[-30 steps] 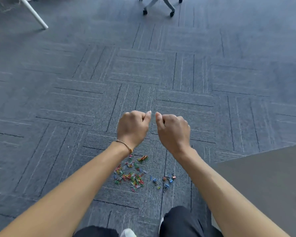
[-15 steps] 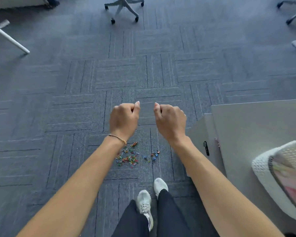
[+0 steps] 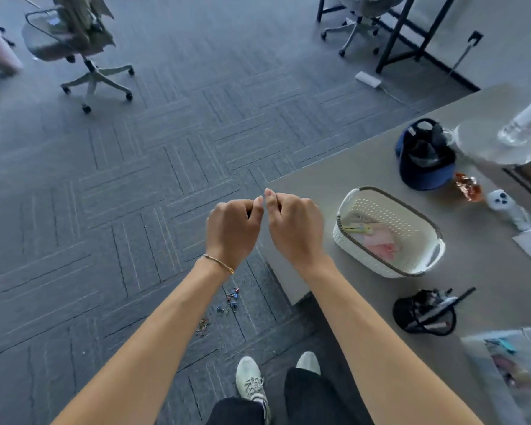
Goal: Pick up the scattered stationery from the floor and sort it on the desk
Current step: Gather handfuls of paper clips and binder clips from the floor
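1. A person stands at the corner of a grey table (image 3: 334, 191), both arms held out in front, feet in white trainers on the dark carpeted floor (image 3: 135, 210).

2. The left hand (image 3: 232, 228) and right hand (image 3: 295, 228) are raised side by side, fingers curled under into loose fists, thumbs up and nearly touching; whether either fist encloses anything cannot be told from this view.

3. The scattered stationery (image 3: 227, 302), small coloured clips, lies on the floor just beside the table's corner and below the left forearm; a second little cluster (image 3: 203, 326) sits nearby, partly hidden by that arm.

4. On the table stand a white perforated basket (image 3: 390, 231) holding a few pale and pink items, a black mesh pen pot (image 3: 423, 314) lying on its side, and a dark blue cap (image 3: 423, 154).

5. The clips look light, stiff and slippery, likely to snag in carpet pile; they are probably best pinched a few at a time between thumb and fingertips, or swept into a heap and scooped.

6. The pickup appears barely begun, with both clusters on the floor.
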Demonstrator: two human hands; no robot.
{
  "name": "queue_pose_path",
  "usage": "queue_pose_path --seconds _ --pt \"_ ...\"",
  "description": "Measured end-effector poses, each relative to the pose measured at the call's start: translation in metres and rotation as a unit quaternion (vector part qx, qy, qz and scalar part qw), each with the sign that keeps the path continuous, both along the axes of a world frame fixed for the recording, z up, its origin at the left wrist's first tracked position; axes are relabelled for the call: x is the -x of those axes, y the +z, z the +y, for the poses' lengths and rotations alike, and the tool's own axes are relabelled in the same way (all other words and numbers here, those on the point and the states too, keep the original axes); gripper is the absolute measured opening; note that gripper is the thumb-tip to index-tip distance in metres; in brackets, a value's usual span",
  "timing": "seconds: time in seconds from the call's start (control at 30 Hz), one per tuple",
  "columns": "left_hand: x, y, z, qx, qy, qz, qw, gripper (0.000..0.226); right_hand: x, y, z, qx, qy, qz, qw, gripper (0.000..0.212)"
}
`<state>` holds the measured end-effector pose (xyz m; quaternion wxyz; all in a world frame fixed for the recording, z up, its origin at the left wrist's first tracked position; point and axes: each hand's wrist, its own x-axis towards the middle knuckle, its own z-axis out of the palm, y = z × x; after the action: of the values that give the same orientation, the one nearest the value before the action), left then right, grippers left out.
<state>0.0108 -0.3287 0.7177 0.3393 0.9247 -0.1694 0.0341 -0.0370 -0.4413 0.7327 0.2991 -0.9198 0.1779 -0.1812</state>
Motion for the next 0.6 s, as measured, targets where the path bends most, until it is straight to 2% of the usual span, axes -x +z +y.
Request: queue_pose_path --seconds 0.13,0.3,0.47,0.6 --pt "0.037 0.013 -0.061 -0.002 -0.065 -0.004 0.998 0.062 0.051 0.013 -0.052 0.015 -0.063 -0.017 0.998 0.056" --pt "0.096 0.030 -0.134 -0.019 -0.129 -0.018 0.991 0.064 0.121 0.028 -0.120 0.037 -0.123 -0.036 0.991 0.048" --pt "0.159 0.034 -0.206 -0.009 -0.202 -0.016 0.979 0.062 0.187 0.025 -0.183 0.060 -0.186 -0.031 0.980 0.054" --pt "0.207 0.032 -0.259 0.003 -0.268 -0.022 0.963 0.057 0.243 0.023 -0.223 0.074 -0.238 -0.055 0.967 0.047"
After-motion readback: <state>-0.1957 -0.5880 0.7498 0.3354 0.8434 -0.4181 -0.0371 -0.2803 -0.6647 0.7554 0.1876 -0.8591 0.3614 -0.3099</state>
